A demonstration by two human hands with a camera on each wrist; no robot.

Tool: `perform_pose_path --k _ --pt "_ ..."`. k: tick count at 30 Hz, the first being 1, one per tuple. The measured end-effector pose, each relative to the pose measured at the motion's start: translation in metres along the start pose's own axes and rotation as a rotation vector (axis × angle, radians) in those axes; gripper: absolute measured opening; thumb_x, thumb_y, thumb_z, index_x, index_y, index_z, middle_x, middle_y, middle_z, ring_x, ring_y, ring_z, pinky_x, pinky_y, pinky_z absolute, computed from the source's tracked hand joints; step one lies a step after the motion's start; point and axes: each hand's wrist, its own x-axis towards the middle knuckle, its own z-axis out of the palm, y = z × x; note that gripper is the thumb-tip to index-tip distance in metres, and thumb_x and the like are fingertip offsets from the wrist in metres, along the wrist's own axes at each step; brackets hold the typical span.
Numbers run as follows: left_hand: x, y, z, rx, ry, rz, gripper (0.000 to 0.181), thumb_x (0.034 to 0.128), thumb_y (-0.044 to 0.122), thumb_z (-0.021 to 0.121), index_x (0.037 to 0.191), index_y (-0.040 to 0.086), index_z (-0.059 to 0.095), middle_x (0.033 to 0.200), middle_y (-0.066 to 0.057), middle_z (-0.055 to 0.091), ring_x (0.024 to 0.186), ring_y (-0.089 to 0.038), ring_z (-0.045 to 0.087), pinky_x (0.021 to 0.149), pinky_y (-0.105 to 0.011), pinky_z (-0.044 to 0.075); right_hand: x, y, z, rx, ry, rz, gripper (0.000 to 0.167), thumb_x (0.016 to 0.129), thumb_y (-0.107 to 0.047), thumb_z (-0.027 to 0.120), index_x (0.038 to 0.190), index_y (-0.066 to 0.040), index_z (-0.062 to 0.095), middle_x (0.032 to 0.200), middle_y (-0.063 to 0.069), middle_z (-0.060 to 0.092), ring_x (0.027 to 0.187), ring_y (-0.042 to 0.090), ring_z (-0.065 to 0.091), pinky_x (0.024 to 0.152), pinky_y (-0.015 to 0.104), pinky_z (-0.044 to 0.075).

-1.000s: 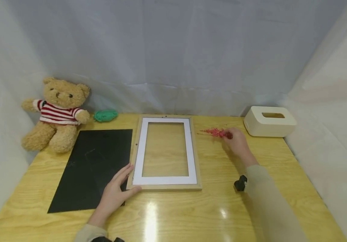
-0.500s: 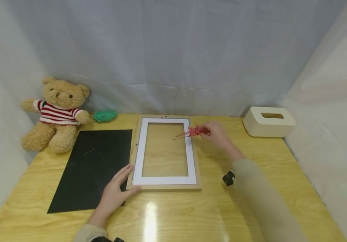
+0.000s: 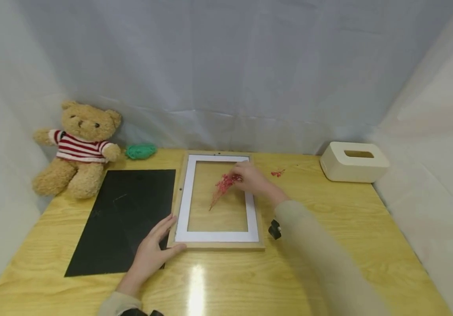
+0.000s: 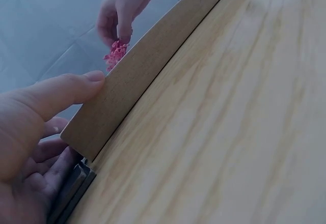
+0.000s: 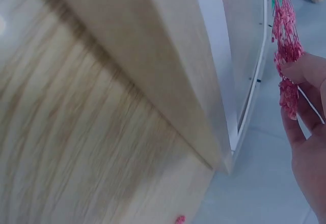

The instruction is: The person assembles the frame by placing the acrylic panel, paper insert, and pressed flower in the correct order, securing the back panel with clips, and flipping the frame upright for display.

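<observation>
A light wooden picture frame with a white mat lies flat in the middle of the table. Over its opening, my right hand pinches a small bunch of pink dried flowers by the blossoms. Thin stems point down and left in the head view. In the right wrist view, the dried flowers sit between thumb and fingers. My left hand rests at the frame's near left corner, with its thumb along the front edge and its other fingers at the left side.
A black backing board lies left of the frame, partly under the left hand. Behind it are a teddy bear and a green bundle. A loose pink sprig lies right of the frame; a cream tissue box stands at the back right.
My right hand has carried the pink dried flowers leftward from the table to over the frame's opening, and their stems now point more toward the near side. My left hand stays put.
</observation>
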Motion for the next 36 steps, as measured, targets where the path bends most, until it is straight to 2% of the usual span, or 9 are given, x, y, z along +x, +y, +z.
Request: perform_pose_path --k 4,9,16,19,22,25,28,33,36 --pt "0.001 0.0 0.001 -0.007 -0.011 -0.01 0.077 0.0768 0.035 0.08 0.141 0.009 0.047 0.147 -0.01 0.039 0.121 -0.036 0.051 0.099 -0.049 0.041 0.009 0.001 0.009 0.041 -0.009 0.017 0.013 0.084 0.0 0.068 0.094 -0.007 0.07 0.096 0.005 0.065 0.097 0.025 0.054 0.09 0.037 0.044" --pt "0.0 -0.001 0.001 -0.008 -0.007 -0.013 0.077 0.0763 0.033 0.081 0.141 0.009 0.048 0.147 -0.01 0.04 0.121 -0.036 0.051 0.099 -0.049 0.042 0.018 0.002 0.019 0.077 -0.003 -0.005 0.021 0.083 0.007 0.062 0.099 -0.003 0.07 0.1 0.008 0.067 0.102 0.026 0.057 0.096 0.037 0.043" --pt "0.0 0.001 0.0 -0.018 -0.014 -0.023 0.076 0.0771 0.033 0.08 0.141 0.009 0.048 0.147 -0.01 0.039 0.122 -0.036 0.05 0.099 -0.048 0.041 0.018 0.004 0.024 0.075 0.023 -0.019 0.03 0.081 0.014 0.06 0.106 -0.001 0.07 0.108 0.01 0.068 0.106 0.026 0.059 0.098 0.036 0.043" --pt "0.0 0.001 0.0 -0.013 -0.013 -0.018 0.076 0.0772 0.033 0.08 0.141 0.009 0.048 0.147 -0.01 0.04 0.123 -0.036 0.049 0.099 -0.048 0.041 0.015 0.007 0.021 0.109 0.032 -0.012 0.035 0.079 0.018 0.061 0.109 0.002 0.068 0.113 0.013 0.066 0.11 0.028 0.058 0.1 0.037 0.042" --pt "0.0 0.0 0.0 -0.009 -0.015 -0.015 0.077 0.0771 0.034 0.08 0.141 0.009 0.047 0.148 -0.01 0.039 0.124 -0.035 0.048 0.099 -0.048 0.042 0.008 0.012 0.016 0.183 0.037 0.068 0.038 0.08 0.02 0.06 0.113 0.003 0.065 0.118 0.015 0.063 0.116 0.03 0.054 0.103 0.04 0.039" --pt "0.0 -0.001 -0.001 -0.005 -0.015 -0.019 0.078 0.0764 0.035 0.081 0.142 0.01 0.047 0.148 -0.009 0.039 0.124 -0.035 0.048 0.099 -0.048 0.041 -0.002 0.021 0.01 0.266 0.063 0.23 0.038 0.084 0.018 0.055 0.118 0.002 0.062 0.126 0.014 0.057 0.123 0.03 0.047 0.104 0.042 0.038" --pt "0.0 -0.002 -0.001 -0.008 -0.013 -0.021 0.079 0.0758 0.036 0.081 0.142 0.01 0.046 0.148 -0.008 0.038 0.124 -0.035 0.048 0.1 -0.049 0.041 -0.014 0.032 0.008 0.331 0.126 0.363 0.036 0.088 0.014 0.051 0.12 0.001 0.06 0.132 0.015 0.052 0.126 0.031 0.043 0.104 0.044 0.037" --pt "0.0 -0.003 -0.001 -0.012 -0.01 -0.02 0.079 0.0756 0.035 0.081 0.142 0.011 0.047 0.148 -0.008 0.038 0.123 -0.036 0.049 0.1 -0.052 0.04 -0.035 0.054 0.009 0.349 0.214 0.494 0.043 0.089 0.015 0.046 0.128 0.0 0.054 0.132 0.016 0.051 0.122 0.032 0.045 0.103 0.044 0.038" --pt "0.0 -0.003 -0.001 -0.011 -0.012 -0.016 0.079 0.0756 0.035 0.081 0.142 0.011 0.047 0.148 -0.008 0.038 0.123 -0.036 0.049 0.1 -0.053 0.04 -0.047 0.066 0.009 0.31 0.23 0.54 0.049 0.086 0.019 0.043 0.131 0.002 0.051 0.131 0.02 0.051 0.121 0.035 0.045 0.103 0.045 0.038"
